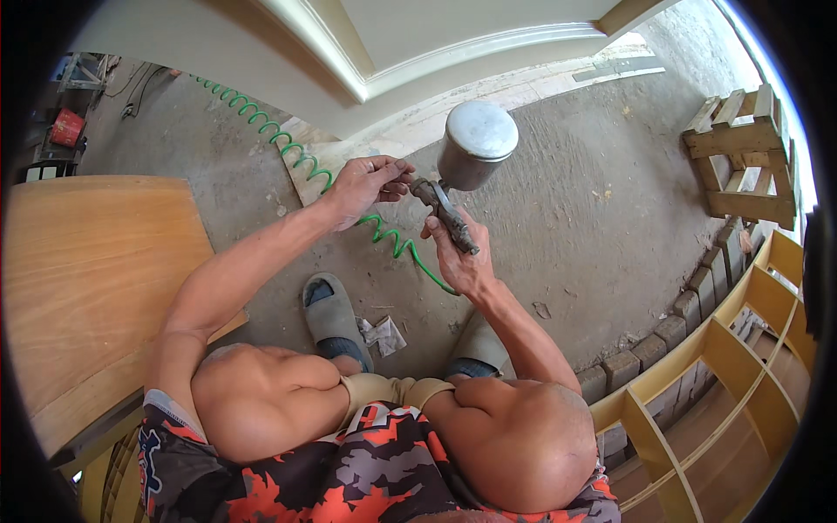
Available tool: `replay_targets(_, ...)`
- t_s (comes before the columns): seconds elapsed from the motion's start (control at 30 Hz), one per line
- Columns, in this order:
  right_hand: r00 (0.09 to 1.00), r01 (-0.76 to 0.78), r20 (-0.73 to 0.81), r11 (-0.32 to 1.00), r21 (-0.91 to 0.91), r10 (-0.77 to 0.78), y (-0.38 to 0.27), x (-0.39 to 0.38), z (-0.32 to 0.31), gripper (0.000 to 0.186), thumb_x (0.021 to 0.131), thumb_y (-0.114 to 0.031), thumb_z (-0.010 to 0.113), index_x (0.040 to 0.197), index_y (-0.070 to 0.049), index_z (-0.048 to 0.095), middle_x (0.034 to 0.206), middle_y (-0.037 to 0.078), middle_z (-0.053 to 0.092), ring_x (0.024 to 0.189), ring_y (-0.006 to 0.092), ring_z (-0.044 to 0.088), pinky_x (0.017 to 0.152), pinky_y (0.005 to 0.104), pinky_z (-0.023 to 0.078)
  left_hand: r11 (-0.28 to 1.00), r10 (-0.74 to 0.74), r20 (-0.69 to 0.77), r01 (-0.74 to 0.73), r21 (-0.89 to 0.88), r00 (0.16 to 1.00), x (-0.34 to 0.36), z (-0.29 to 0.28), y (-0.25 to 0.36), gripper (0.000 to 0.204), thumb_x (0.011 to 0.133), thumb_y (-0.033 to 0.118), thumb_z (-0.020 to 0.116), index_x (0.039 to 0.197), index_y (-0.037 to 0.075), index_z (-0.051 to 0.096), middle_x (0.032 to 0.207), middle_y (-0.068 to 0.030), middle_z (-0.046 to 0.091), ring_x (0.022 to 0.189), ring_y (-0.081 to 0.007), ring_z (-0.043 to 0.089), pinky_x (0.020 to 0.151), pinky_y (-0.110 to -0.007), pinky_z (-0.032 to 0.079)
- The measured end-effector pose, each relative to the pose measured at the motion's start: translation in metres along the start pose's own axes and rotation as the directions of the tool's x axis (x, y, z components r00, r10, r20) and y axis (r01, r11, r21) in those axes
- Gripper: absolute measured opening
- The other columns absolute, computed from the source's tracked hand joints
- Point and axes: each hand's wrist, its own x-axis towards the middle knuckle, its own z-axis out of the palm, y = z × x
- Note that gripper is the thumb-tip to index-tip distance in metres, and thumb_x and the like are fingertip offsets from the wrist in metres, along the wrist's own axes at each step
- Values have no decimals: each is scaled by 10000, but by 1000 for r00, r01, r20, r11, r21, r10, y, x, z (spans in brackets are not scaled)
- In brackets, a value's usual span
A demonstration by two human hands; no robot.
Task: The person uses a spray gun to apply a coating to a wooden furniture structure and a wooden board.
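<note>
A spray gun (448,214) with a silvery round paint cup (479,139) on top is gripped in my right hand (465,260), in front of my knees. Its dark metal head points toward my left hand (370,186), whose fingertips are pinched together right beside the nozzle. Whether those fingers touch the nozzle or hold something small, I cannot make out. A green coiled air hose (384,231) runs from the far left, passes behind my left wrist and reaches down below my right hand.
A cream moulded panel (488,35) stands ahead. At left lies a wooden board (96,270); at right are a wooden crate (750,157), a row of bricks (649,350) and a yellowish slatted frame (697,383). Crumpled paper (384,336) lies near my slippers (331,312). A red container (66,127) is far left.
</note>
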Motion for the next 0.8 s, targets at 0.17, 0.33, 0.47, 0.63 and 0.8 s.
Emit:
replay_targets(0.17,997,61,-39,998,-27,-62,1,-1,0,312,1114,-305,703,1012,-10,710,735,78,670,645,171,611,630,367,496,998,15,17,-16,66,1000,-2,8,7,353,1155,313,652,1325,17,743,1183,-38,789,1049,-130,742,948,-322,600)
replay_targets(0.33,997,49,-56,998,-46,-52,-1,-1,-3,277,1093,-259,728,1021,5,683,784,134,753,664,212,693,661,393,559,982,134,31,-137,128,990,-12,23,11,336,1139,239,675,1335,-19,765,1168,-89,810,998,-151,769,919,-324,640)
replay_targets(0.47,993,78,-82,997,-26,-80,-2,-2,-4,263,1093,-251,728,1045,3,683,795,129,756,663,204,685,663,387,559,972,157,6,-156,177,988,-19,29,13,304,1113,187,713,1296,-46,781,1137,-122,819,974,-171,788,901,-325,660)
replay_targets(0.63,990,107,-82,993,-43,-110,-5,-3,-7,238,1082,-226,740,1048,3,686,789,130,757,672,208,705,658,394,559,971,135,29,-138,195,990,-21,27,18,327,1118,161,702,1342,-73,745,1176,-132,798,992,-186,780,928,-336,668)
replay_targets(0.8,991,101,-85,994,-48,-105,-3,-2,-5,228,1059,-197,760,997,1,665,761,163,734,644,276,717,622,421,549,974,148,6,-147,171,989,-26,27,19,321,1119,179,706,1323,-64,759,1143,-127,807,1009,-183,784,932,-329,667)
